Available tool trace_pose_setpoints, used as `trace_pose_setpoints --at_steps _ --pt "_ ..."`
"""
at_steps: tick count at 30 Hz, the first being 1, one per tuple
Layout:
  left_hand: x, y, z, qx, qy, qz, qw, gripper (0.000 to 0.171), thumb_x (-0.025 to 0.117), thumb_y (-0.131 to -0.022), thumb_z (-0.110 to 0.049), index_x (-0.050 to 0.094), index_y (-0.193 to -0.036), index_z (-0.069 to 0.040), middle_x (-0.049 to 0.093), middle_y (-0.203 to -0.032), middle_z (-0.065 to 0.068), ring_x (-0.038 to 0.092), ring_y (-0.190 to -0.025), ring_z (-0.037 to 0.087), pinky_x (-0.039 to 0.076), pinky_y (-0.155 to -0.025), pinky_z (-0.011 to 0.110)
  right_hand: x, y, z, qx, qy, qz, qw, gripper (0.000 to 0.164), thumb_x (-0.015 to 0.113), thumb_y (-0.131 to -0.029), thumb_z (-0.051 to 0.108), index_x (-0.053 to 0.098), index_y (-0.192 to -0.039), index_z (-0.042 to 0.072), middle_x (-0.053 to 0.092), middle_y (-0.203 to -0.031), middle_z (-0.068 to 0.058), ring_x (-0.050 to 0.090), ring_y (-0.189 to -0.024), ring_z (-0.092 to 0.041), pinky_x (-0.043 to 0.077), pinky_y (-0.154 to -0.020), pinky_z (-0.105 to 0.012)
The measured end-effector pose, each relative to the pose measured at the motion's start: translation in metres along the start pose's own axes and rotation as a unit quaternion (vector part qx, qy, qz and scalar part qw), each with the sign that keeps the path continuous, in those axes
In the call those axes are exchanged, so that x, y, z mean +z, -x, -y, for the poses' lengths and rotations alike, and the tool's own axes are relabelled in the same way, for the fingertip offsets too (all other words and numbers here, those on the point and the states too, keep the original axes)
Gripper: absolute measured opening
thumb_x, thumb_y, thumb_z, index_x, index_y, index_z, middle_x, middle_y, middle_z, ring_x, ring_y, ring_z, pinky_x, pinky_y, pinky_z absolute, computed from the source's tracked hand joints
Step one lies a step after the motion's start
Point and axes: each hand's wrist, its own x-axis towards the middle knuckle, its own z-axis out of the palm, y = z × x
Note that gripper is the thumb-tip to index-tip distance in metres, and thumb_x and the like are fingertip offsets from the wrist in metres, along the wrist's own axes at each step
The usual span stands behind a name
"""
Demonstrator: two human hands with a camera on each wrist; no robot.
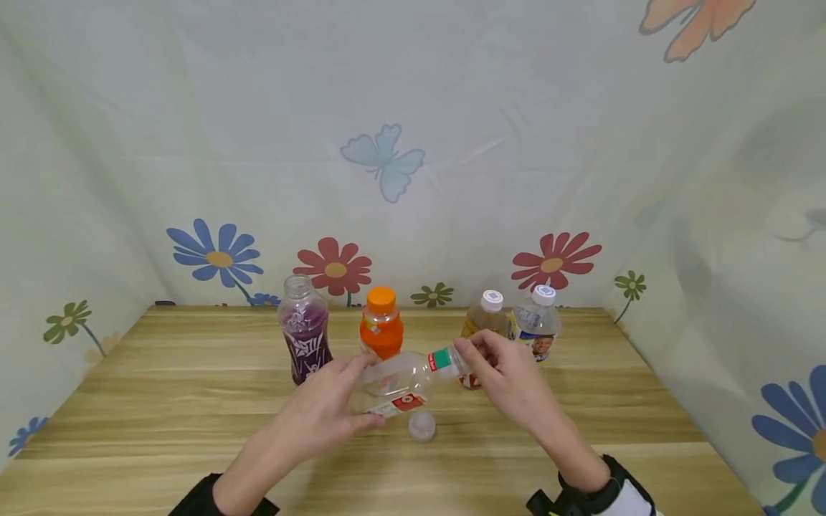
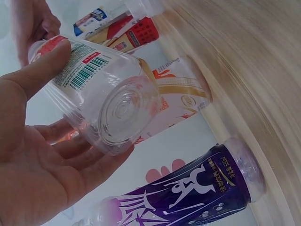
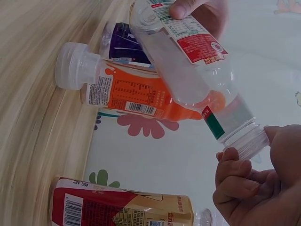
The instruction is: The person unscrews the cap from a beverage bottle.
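A clear plastic bottle (image 1: 395,383) with a red-and-white label and a green-and-red neck band is held tilted above the table, its neck toward the right. My left hand (image 1: 323,408) grips its body, thumb on one side and fingers beneath, as the left wrist view shows. At the neck, my right hand (image 1: 510,369) pinches the clear ribbed cap (image 3: 251,141) between thumb and curled fingers. Below the bottle a translucent cap (image 1: 422,426) rests on the table. Behind it stands an orange drink bottle (image 1: 381,326) with an orange cap.
A purple drink bottle (image 1: 305,333) without a cap stands at left on the wooden table (image 1: 161,401). To the right are a white-capped bottle with a red-and-gold label (image 1: 484,319) and a clear white-capped bottle (image 1: 538,319). A flowered curtain (image 1: 452,179) hangs behind.
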Motion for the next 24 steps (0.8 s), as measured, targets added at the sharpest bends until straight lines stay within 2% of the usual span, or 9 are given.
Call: trace_pose_setpoints --at_steps 7,12,18,24 --pt "-0.0004 -0.0005 0.0022 0.014 0.004 0.001 0.9999 0.074 0.086 -0.073 -0.044 0.055 -0.133 -0.014 0.06 -0.123 0.0 0.059 -0.11 0.017 0.047 -0.092 0.037 0.0009 -0.0003 -0.0033 -0.024 -0.001 -0.005 1.0 0.031 0.051 -0.103 0.04 0.067 -0.096 0.015 0.058 -0.068 0.009 0.053 -0.056 -0.011 0.042 -0.048 -0.024" --pt "0.0011 -0.0003 0.0014 0.015 -0.011 -0.007 0.9998 0.076 0.085 -0.072 -0.048 0.056 -0.133 -0.012 0.06 -0.125 0.001 0.058 -0.112 0.018 0.045 -0.094 0.036 0.0022 -0.0013 -0.0069 -0.042 0.047 -0.028 0.998 0.034 0.046 -0.105 0.038 0.065 -0.091 0.015 0.052 -0.062 0.01 0.048 -0.051 -0.01 0.037 -0.045 -0.023" --pt "0.0026 -0.0012 0.001 0.007 -0.023 -0.018 0.9995 0.077 0.085 -0.07 -0.05 0.058 -0.132 -0.013 0.061 -0.123 0.001 0.06 -0.109 0.017 0.047 -0.092 0.034 0.0031 -0.0043 -0.0091 -0.028 0.129 -0.039 0.99 0.04 0.041 -0.106 0.042 0.056 -0.078 0.018 0.042 -0.055 0.009 0.041 -0.047 -0.009 0.029 -0.044 -0.023" --pt "0.0039 -0.0018 -0.0005 0.006 -0.029 -0.024 0.9992 0.078 0.087 -0.068 -0.049 0.058 -0.131 -0.014 0.06 -0.122 0.001 0.06 -0.108 0.017 0.047 -0.091 0.035 0.0022 -0.0089 -0.0082 -0.009 0.154 -0.016 0.988 0.049 0.038 -0.105 0.05 0.062 -0.075 0.019 0.049 -0.058 0.009 0.049 -0.054 -0.011 0.036 -0.049 -0.025"
